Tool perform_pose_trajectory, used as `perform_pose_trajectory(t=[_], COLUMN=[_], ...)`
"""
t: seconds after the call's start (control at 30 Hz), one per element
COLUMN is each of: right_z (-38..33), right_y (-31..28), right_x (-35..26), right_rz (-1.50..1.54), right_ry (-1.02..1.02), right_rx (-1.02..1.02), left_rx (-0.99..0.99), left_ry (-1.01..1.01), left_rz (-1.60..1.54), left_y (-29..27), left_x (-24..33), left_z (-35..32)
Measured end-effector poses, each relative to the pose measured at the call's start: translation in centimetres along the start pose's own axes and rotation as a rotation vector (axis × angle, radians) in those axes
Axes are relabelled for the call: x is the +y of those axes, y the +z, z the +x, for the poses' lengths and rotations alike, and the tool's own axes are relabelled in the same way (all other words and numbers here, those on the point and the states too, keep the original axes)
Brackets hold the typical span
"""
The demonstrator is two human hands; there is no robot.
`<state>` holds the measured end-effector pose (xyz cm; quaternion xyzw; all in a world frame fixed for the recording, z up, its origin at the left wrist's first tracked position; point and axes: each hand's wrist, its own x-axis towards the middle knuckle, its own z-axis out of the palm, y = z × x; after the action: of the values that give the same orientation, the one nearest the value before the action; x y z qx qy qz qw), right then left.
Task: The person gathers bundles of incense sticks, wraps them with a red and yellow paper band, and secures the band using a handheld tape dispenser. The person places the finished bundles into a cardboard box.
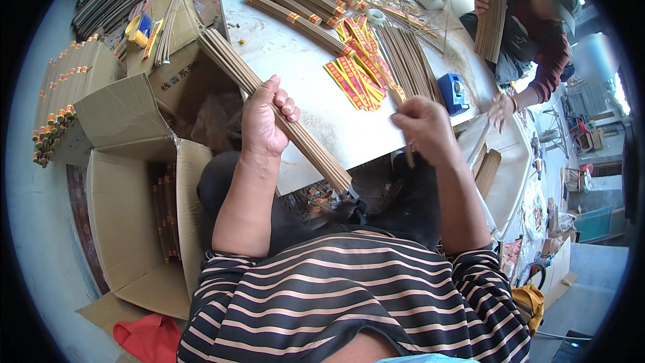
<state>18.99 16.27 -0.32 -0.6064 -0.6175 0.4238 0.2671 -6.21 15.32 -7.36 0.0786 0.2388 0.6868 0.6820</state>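
My left hand is closed round a bundle of thin brown incense sticks, which slants from the upper left down toward my lap. My right hand is over the table's near edge with its fingers curled in; what they hold, if anything, is hidden. Just beyond it lie red and yellow paper label strips. Loose incense sticks are spread beside the strips, next to a blue tape dispenser. Banded incense bundles lie farther back on the white table.
An open cardboard box with bundles inside stands at my left. More banded bundles are stacked beyond it. Across the table at right, a co-worker holds up a bundle of sticks. A white tub holds more sticks.
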Motion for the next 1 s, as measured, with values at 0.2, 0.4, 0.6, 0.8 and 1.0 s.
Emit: perform_pose_trajectory(t=[0.2,0.4,0.6,0.8,1.0], right_z=[5.9,3.6,-1.1,-1.6,-2.5], right_y=[-6.0,-2.4,6.9,9.0,9.7], right_x=[9.8,4.3,-2.0,-2.1,-0.6], right_rz=[-0.698,-0.854,0.102,0.342,-0.204], right_ry=[-0.026,-0.282,-0.120,0.224,-0.097], right_rx=[0.177,0.390,-0.432,-0.726,-0.496], left_rx=[-0.073,-0.046,-0.143,-0.208,0.007], left_ry=[-0.034,-0.009,-0.042,-0.083,0.070], left_rz=[0.002,0.022,0.006,-0.055,-0.001], left_y=[0.4,1.2,2.3,1.5,1.0], left_x=[-0.4,-0.4,-1.3,-1.5,1.1], left_z=[0.0,-0.5,-0.8,-0.4,0.4])
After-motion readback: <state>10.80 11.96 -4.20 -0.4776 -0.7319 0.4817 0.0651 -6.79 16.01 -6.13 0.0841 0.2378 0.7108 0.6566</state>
